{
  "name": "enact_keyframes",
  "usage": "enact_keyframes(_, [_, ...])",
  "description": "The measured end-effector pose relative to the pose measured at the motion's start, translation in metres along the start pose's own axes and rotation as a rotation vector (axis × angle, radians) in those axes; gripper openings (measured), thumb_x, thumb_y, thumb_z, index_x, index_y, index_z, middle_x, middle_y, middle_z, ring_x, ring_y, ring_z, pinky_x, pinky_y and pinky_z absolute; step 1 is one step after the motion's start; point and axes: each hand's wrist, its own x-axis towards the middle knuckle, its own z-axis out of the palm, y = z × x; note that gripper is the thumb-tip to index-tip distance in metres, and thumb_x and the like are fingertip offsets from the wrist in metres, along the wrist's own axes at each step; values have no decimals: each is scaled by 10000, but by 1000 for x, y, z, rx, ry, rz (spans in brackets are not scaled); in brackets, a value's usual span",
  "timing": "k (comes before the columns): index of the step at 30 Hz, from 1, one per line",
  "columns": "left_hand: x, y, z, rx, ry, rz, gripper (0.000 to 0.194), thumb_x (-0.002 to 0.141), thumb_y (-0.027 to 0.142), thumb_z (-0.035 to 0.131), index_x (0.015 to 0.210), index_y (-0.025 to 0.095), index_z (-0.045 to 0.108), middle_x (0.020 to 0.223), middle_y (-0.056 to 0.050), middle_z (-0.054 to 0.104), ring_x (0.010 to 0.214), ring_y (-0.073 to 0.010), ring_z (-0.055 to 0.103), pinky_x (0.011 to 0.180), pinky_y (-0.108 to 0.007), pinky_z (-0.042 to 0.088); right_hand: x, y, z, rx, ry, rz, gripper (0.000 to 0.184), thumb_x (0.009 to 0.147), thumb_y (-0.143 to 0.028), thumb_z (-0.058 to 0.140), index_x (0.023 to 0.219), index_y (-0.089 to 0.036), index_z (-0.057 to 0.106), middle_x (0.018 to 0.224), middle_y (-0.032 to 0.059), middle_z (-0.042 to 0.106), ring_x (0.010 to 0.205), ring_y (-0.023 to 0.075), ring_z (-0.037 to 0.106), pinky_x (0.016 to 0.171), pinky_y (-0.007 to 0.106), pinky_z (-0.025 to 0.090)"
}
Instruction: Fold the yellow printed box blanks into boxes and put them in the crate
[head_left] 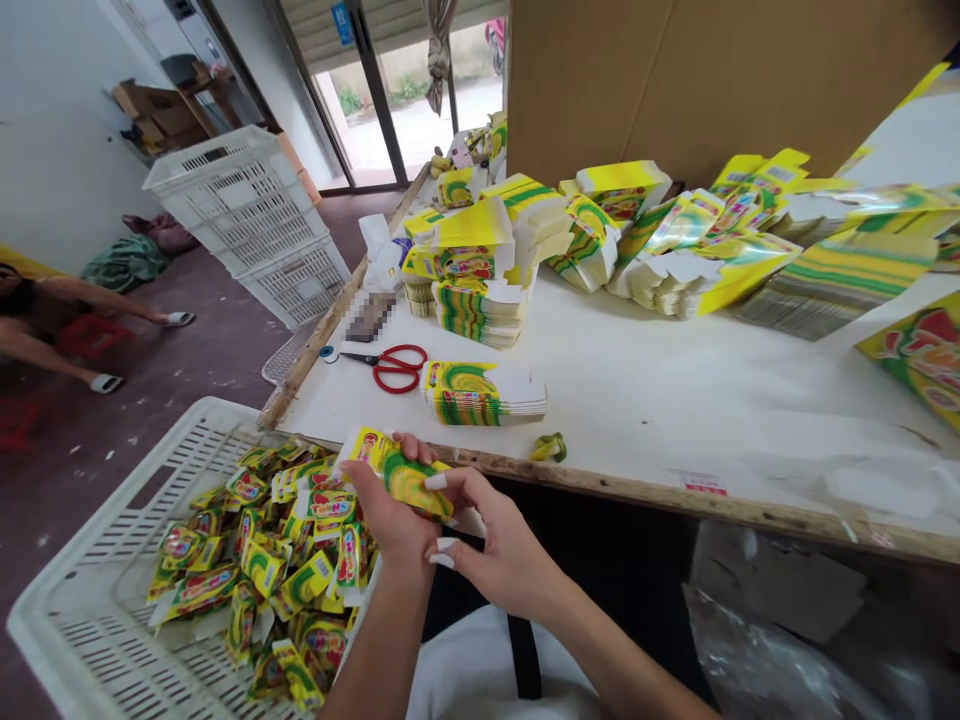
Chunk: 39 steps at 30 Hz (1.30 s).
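A small yellow and green printed carton [401, 480] lies in my left hand [394, 525], thumb in front and fingertips curled over its far edge. My right hand [495, 545] is at the carton's right end, index finger on the printed face and thumb lower down, closed around that end. Just beyond, a stack of flat cartons [480, 392] lies on the white table. Red-handled scissors [394, 368] rest to its left. A small twisted yellow-green piece [550, 447] sits near the table's front edge.
A white plastic crate [82, 590] with many folded cartons [300, 560] stands on my left. Stacks of flat cartons [480, 310] line the back of the table [637, 400], before a big cardboard sheet [712, 90]. Stacked white crates [247, 215] and a seated person's legs [67, 350] are further left.
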Motion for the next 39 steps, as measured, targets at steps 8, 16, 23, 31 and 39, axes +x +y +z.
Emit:
enact_keyframes(8, [-14,-15,-10,254,-89,-48,506,654,669,720,901,228,689,900,-30,697,869,-203,631,789,-289,509,7,2,-26,-4,232,-69,216,801,-217,595,1016,-222,577,902,37,675,811,188,650,732,291,537])
enact_keyframes(16, [-7,17,-25,534,-238,128,303,804,422,709,1024,222,651,1057,-47,694,964,-187,638,861,-271,477,0,-4,-61,-550,275,-364,308,861,-113,472,1006,-255,703,817,34,702,692,189,652,603,286,532])
enact_keyframes(23, [-7,49,-10,1165,-724,67,764,547,311,884,1227,226,546,1217,-111,611,1156,-333,549,1003,-445,411,-11,-24,-63,-903,56,-577,379,857,-52,528,1044,-337,694,912,18,715,961,246,612,1056,546,340])
enact_keyframes(31, [-28,10,-6,1281,-812,72,624,698,216,752,1237,244,439,1102,-63,654,952,-257,636,811,-343,497,-14,0,-51,-80,336,-121,487,926,-390,531,1384,-252,438,1416,129,493,1309,296,456,1071,547,377])
enact_keyframes(39, [-24,3,-9,1299,-834,279,440,669,107,661,1032,242,453,1046,-64,565,945,-258,613,766,-339,476,-6,22,-47,180,303,114,680,792,-657,614,1309,-222,536,1280,149,616,1168,313,591,1000,504,472])
